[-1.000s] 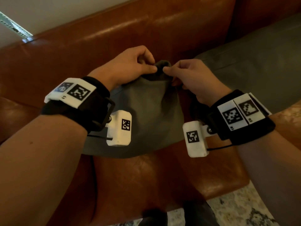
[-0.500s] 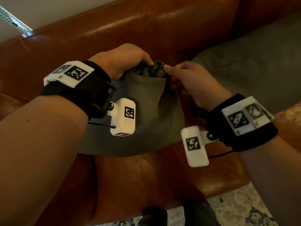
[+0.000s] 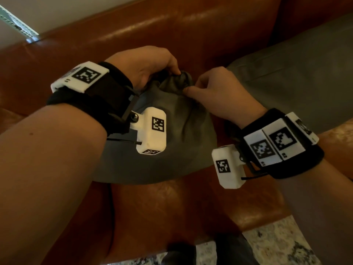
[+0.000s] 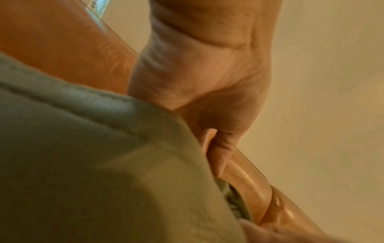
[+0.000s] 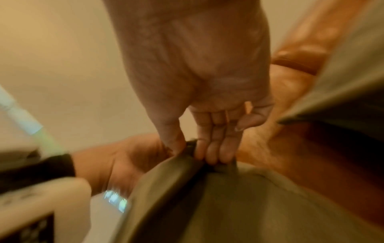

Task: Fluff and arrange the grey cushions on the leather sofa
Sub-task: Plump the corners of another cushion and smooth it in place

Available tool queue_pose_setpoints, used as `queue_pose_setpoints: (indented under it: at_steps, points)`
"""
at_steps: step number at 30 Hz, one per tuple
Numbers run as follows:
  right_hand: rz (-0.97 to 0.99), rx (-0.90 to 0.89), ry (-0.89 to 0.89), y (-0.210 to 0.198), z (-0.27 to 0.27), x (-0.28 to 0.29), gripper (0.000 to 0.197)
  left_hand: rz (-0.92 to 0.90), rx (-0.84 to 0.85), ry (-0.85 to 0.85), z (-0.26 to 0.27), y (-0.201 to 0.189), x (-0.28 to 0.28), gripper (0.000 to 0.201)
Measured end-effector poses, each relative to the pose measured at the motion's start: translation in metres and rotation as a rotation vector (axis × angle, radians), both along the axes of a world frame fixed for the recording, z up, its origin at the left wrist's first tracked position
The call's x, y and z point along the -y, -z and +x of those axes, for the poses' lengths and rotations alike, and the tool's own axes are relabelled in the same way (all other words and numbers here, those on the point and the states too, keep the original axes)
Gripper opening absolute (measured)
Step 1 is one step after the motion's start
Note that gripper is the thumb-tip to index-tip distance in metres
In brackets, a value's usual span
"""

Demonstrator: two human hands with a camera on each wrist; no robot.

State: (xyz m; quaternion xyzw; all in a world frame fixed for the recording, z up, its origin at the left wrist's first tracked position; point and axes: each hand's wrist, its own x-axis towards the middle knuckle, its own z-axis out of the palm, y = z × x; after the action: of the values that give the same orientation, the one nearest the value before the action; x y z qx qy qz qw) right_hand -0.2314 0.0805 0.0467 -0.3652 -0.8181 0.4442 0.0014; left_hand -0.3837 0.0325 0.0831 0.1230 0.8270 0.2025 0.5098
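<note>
Compared with a second ago, you're bunching the top corner of the small grey fabric cushion (image 3: 168, 142) much tighter, and your left hand (image 3: 145, 66) is sitting further over it. That cushion is standing on the seat of the brown leather sofa (image 3: 191, 31), leaning toward the backrest, with a second, bigger grey cushion (image 3: 298, 87) lying just to its right. Your left-hand fingers are curling round the gathered corner, and your right hand (image 3: 217, 88) is pinching the same bunch between thumb and fingertips (image 5: 214, 154) (the right wrist view is blurry, but the pinch is showing). So you're mid-fluff, I reckon, working the corner. Next you're probably wanting to let the fabric go, plump the filling outward, then be setting it square against the backrest.
</note>
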Motion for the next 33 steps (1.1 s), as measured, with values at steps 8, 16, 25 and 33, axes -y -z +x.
queue_pose_setpoints:
  at_steps: [8, 16, 25, 33]
  points:
    - [-0.363, -0.217, 0.13, 0.006, 0.02, -0.002, 0.038, 0.304, 0.033, 0.226, -0.003, 0.011, 0.015, 0.016]
    - [-0.326, -0.503, 0.307, 0.008, 0.007, 0.016, 0.031, 0.501, 0.137, 0.22, -0.004, 0.024, 0.028, 0.021]
    - [-0.509, -0.564, 0.651, 0.021, -0.007, 0.024, 0.027, 0.628, -0.658, 0.27, 0.017, 0.044, 0.038, 0.03]
    - [-0.269, -0.422, 0.656, 0.025, -0.002, -0.001, 0.028, 0.396, -0.98, 0.546, 0.026, 0.079, 0.084, 0.053]
